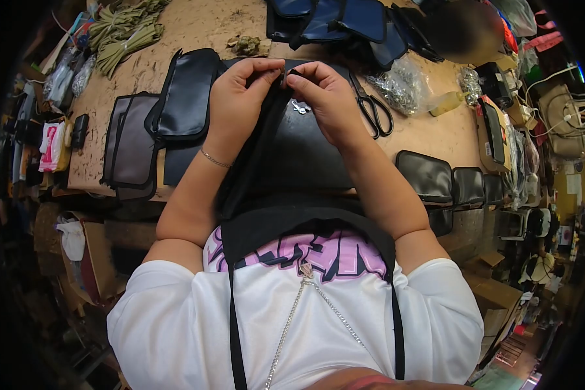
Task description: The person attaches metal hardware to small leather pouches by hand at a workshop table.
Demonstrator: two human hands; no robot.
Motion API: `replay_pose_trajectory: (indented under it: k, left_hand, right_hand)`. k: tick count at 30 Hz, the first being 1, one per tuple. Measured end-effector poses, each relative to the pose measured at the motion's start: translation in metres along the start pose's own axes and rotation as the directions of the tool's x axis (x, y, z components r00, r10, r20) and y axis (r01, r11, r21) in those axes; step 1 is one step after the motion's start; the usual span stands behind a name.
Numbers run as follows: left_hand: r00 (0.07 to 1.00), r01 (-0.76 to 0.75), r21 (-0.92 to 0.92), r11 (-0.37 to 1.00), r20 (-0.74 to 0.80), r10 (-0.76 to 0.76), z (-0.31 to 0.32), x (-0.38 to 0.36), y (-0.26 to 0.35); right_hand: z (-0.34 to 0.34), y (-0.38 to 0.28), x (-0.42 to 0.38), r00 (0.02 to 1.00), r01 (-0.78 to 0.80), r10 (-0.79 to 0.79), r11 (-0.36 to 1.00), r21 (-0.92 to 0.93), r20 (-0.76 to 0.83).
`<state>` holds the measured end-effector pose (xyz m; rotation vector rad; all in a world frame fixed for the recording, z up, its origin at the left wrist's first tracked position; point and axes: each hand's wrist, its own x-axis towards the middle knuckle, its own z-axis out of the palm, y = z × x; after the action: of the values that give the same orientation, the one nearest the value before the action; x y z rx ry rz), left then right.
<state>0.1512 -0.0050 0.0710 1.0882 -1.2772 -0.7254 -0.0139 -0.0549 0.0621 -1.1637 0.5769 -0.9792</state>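
My left hand (pixel 244 91) and my right hand (pixel 325 94) meet at the fingertips above the table, both pinched closed. From the left fingers a long black zipper tape (pixel 266 133) hangs down toward my lap. Between the right thumb and forefinger is a small metallic piece, seemingly a zipper slider (pixel 285 79), close against the tape's end; the fingers partly hide it. Below my hands lies a black leather-like panel (pixel 305 156), with a few silver zipper sliders (pixel 300 107) on it.
Black-handled scissors (pixel 374 114) lie to the right, near a plastic bag of metal parts (pixel 403 84). Black pouches (pixel 187 94) and brown panels (pixel 130 143) are stacked left. Dark blue pieces (pixel 344 19) sit at the back. More pouches (pixel 426 175) line the right front edge.
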Motion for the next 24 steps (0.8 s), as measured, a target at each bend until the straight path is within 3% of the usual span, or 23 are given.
replay_pose_trajectory:
  k: [2,3,9,14,18,20,24]
  left_hand:
    - [1.000,-0.028,0.050,0.998,-0.004,0.028,0.001,-0.002,0.001]
    - [1.000,-0.006,-0.027,1.000,-0.010,0.006,0.001,-0.002,-0.001]
    - [0.983,0.162,-0.461,0.872,-0.004,-0.185,0.000,0.004,-0.013]
    - [0.962,0.260,-0.621,0.740,0.101,-0.253,-0.005,0.007,-0.014]
    - [0.967,0.246,-0.390,0.887,0.155,-0.201,-0.012,0.010,-0.011]
    - [0.983,0.147,-0.193,0.970,0.140,-0.121,-0.014,0.010,-0.009]
    - [0.988,0.048,0.009,0.999,0.148,-0.048,-0.014,0.005,0.005]
  right_hand:
    - [0.000,-0.002,0.001,0.999,0.043,-0.046,0.993,-0.113,-0.025]
    - [0.000,-0.003,0.001,0.997,0.062,-0.069,0.983,-0.170,-0.035]
    - [0.001,-0.004,0.001,0.996,0.018,-0.022,0.999,-0.048,-0.082]
    - [0.002,0.001,0.000,0.997,-0.005,0.011,0.997,0.072,-0.081]
    - [0.003,0.003,0.002,0.998,0.038,-0.037,0.999,0.022,-0.040]
    - [0.002,-0.003,0.001,0.999,0.029,-0.030,0.994,-0.106,-0.012]
    - [-0.002,-0.015,0.003,0.999,0.042,-0.029,0.922,-0.385,0.042]
